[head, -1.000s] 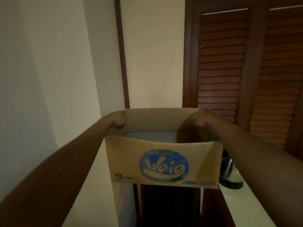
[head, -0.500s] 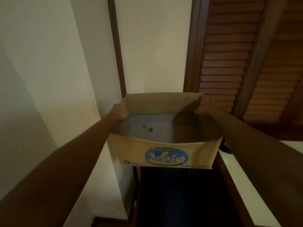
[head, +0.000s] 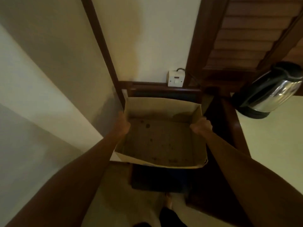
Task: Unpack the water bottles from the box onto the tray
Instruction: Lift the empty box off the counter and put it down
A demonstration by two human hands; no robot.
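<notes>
Cardboard box (head: 161,140) held off the floor, open top toward the camera, bare inside apart from dark spots on its bottom. Left hand (head: 123,124) clamped over the left wall, right hand (head: 201,126) clamped over the right wall; fingers curled on the rim. Below the box, a dark low piece of furniture (head: 160,179), possibly a stool; dim light, hard to tell. Steel kettle (head: 268,92) standing on the pale counter (head: 270,145) at right. White wall socket (head: 175,78) behind the box.

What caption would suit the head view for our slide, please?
Left hand and right hand hold an empty cardboard box near a steel kettle.
</notes>
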